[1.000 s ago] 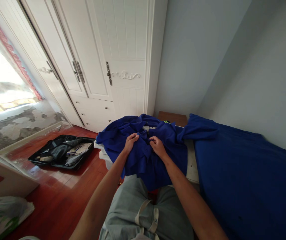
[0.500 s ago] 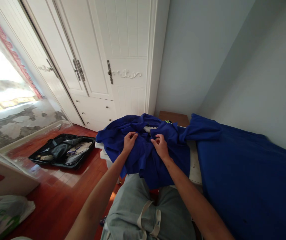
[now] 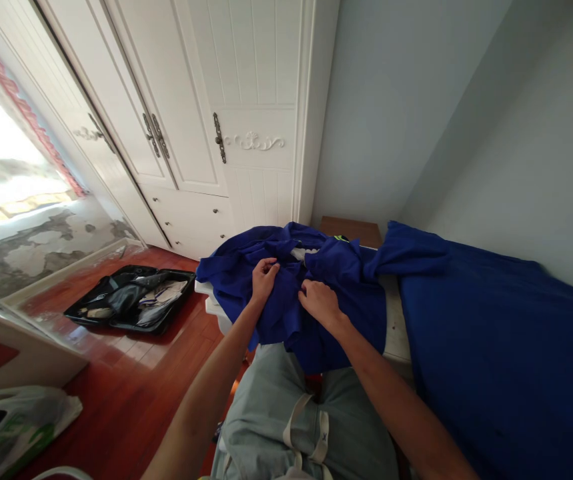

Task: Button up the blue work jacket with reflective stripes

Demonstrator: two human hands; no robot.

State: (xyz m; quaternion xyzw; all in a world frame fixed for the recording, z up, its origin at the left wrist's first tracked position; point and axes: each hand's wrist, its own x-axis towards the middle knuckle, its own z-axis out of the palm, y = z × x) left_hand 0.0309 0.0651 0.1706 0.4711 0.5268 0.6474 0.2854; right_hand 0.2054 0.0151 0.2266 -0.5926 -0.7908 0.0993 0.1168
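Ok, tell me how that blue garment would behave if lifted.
The blue garment would probably flop, given its loose folds and wrinkles. It may hang unevenly, as a sleeve-like end reaches the dark blue sheet.

The left forearm (image 3: 216, 373) and right forearm (image 3: 391, 400) are being held outstretched from the bottom edge; near centre, left hand (image 3: 263, 283) and right hand (image 3: 321, 303) are being held apart, curled.

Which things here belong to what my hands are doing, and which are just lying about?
In the work:
Crumpled bright blue cloth garment, with the left hand and right hand on it
Pale flat support beneath it

Just lying about:
Open black rectangular suitcase on the reddish wooden floor
Translucent white plastic bag with green print
Broad dark blue cloth
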